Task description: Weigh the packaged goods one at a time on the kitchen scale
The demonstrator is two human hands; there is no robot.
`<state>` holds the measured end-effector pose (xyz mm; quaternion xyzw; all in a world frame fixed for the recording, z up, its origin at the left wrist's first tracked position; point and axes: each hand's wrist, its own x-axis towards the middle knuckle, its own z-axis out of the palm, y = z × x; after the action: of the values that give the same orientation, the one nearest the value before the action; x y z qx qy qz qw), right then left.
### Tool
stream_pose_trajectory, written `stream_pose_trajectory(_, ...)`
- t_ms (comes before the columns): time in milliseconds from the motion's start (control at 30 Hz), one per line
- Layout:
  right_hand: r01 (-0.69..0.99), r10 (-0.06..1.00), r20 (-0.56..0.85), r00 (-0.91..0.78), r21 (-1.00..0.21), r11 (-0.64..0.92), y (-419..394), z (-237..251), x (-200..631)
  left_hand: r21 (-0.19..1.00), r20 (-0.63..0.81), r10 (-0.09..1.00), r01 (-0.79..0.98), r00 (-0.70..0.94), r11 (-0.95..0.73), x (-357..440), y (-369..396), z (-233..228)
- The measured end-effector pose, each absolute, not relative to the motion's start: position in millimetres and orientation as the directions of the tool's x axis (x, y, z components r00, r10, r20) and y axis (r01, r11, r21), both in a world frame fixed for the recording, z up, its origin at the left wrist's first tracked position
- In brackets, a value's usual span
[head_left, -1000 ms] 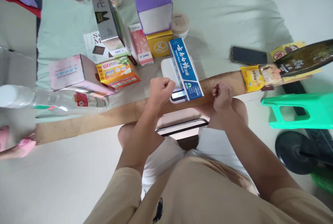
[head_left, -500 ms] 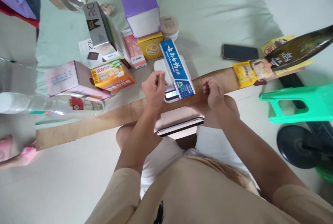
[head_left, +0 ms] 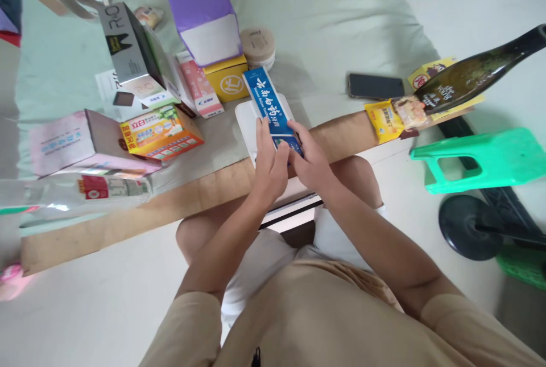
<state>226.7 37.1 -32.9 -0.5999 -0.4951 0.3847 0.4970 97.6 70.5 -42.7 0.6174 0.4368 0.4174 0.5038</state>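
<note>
Toothpaste box (head_left: pixel 267 103) lies across the white scale (head_left: pixel 245 122) at the bed's edge; my left hand (head_left: pixel 268 165) and right hand (head_left: pixel 310 157) pinch its near end. I'd lift level, not dragging the scale.

Bed (head_left: pixel 341 25) (boxes (head_left: pixel 160 131), phone (head_left: pixel 375 86))
</note>
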Motion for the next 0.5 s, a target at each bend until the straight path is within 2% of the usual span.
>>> stream_pose_trajectory(100, 0.241, 0.975, 0.048, 0.218, -0.97, -0.006, 35, -33, 224, 0.996, 0.048, 0.944, 0.058, 0.327, -0.071, 100, 70, -38)
stream_pose_trajectory(233, 0.273, 0.967, 0.09, 0.239, -0.962, 0.022, 27, -33, 226, 0.989, 0.121, 0.912, 0.029, 0.391, -0.144, 102, 68, -33)
stream_pose_trajectory(500, 0.277, 0.952, 0.076, 0.297, -0.961, -0.01, 5, -26, 240, 0.972, 0.227, 0.814, -0.073, 0.535, -0.223, 112, 55, -42)
